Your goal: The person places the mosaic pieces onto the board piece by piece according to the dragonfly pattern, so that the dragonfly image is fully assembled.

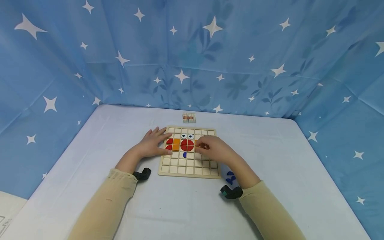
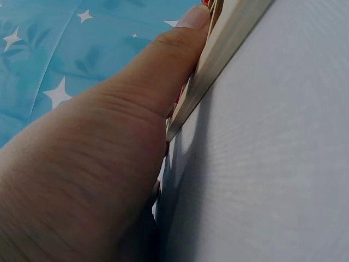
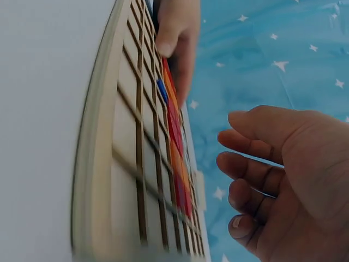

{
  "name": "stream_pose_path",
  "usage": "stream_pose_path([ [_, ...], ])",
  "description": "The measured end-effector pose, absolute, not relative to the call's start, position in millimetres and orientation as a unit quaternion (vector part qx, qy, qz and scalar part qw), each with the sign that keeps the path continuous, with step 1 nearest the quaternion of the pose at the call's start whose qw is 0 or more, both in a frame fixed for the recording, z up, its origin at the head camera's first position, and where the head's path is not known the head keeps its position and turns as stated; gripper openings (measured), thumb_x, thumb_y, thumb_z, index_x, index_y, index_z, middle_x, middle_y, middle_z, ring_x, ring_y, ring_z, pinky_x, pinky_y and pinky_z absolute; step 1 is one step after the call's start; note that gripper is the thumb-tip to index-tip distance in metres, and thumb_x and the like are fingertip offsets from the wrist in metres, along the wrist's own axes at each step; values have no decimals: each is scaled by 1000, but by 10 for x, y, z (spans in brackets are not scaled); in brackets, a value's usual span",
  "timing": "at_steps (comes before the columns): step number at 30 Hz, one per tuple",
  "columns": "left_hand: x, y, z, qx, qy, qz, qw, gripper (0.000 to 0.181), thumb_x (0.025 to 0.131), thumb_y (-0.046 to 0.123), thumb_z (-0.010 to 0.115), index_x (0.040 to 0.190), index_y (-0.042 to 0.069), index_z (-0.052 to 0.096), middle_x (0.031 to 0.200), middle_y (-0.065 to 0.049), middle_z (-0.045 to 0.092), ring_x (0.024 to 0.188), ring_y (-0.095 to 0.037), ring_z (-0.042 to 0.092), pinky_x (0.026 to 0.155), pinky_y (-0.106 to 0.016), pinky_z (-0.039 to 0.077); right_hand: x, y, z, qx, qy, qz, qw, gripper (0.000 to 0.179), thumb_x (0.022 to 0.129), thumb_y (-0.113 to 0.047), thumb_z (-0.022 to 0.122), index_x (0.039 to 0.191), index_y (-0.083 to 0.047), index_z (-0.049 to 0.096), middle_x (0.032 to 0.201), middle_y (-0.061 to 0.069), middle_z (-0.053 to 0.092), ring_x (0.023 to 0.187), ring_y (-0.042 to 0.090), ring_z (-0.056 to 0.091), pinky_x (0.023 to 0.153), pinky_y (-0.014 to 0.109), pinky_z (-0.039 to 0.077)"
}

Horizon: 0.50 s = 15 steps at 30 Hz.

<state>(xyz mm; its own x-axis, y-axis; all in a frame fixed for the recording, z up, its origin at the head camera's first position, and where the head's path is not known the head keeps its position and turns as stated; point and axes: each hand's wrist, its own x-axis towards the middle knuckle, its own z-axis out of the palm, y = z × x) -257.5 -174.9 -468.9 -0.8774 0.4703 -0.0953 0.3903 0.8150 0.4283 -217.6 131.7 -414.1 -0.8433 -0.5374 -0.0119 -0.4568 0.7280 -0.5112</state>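
A square wooden grid board (image 1: 189, 171) lies on the table. On it are a red disc of quarter pieces (image 1: 187, 145), two eye pieces (image 1: 187, 136), orange squares (image 1: 176, 144), red curved pieces (image 1: 169, 141) and a small blue piece (image 1: 184, 155). My left hand (image 1: 152, 143) rests at the board's left side, fingers spread, its thumb (image 2: 193, 19) over the edge. Over the board's right half is my right hand (image 1: 214, 148), fingertips close to an orange piece. In the right wrist view the right hand (image 3: 305, 169) has loosely curled fingers; nothing shows between them.
Several loose dark blue pieces (image 1: 230, 177) lie right of the board, beside the right forearm. A small pattern card (image 1: 189, 118) is behind the board. Blue star-printed curtain (image 1: 192, 50) surrounds the white-covered table (image 1: 180, 210). A black camera (image 1: 231, 192) is on the right wrist.
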Motion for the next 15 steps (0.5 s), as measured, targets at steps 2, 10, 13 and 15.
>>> stream_pose_path([
  [2, -2571, -1744, -4678, 227, 947, 204, 99, 92, 80, 69, 67, 155, 28, 34, 167, -6, 15, 155, -36, 1, 124, -58, -2, -2149, 1446, -4117, -257, 931, -246, 78, 13, 97, -29, 63, 104, -20, 69, 93, -5, 62, 81, 15, 53, 72, 30, 47],
  [10, -2567, -1744, -4669, 225, 947, 205, 102, 93, 80, 70, 66, 155, 27, 34, 167, -6, 15, 155, -36, 1, 124, -58, -2, -2009, 2035, -4115, -241, 940, -235, 61, 12, 96, -25, 65, 105, -19, 69, 89, -6, 61, 75, 12, 50, 65, 29, 45],
  [13, -2568, -1748, -4676, 227, 947, 204, 100, 93, 80, 71, 66, 156, 28, 34, 167, -6, 15, 155, -37, 1, 124, -58, -2, -1959, 2220, -4155, -240, 941, -233, 56, 12, 95, -25, 66, 105, -19, 70, 87, -8, 60, 75, 11, 50, 64, 26, 45],
  [15, -2568, -1749, -4680, 229, 947, 203, 99, 93, 80, 71, 66, 156, 28, 33, 167, -6, 15, 155, -37, 2, 123, -58, -2, -1926, 2331, -4187, -245, 938, -238, 60, 12, 95, -24, 67, 106, -19, 70, 87, -8, 60, 76, 10, 51, 64, 25, 45],
])
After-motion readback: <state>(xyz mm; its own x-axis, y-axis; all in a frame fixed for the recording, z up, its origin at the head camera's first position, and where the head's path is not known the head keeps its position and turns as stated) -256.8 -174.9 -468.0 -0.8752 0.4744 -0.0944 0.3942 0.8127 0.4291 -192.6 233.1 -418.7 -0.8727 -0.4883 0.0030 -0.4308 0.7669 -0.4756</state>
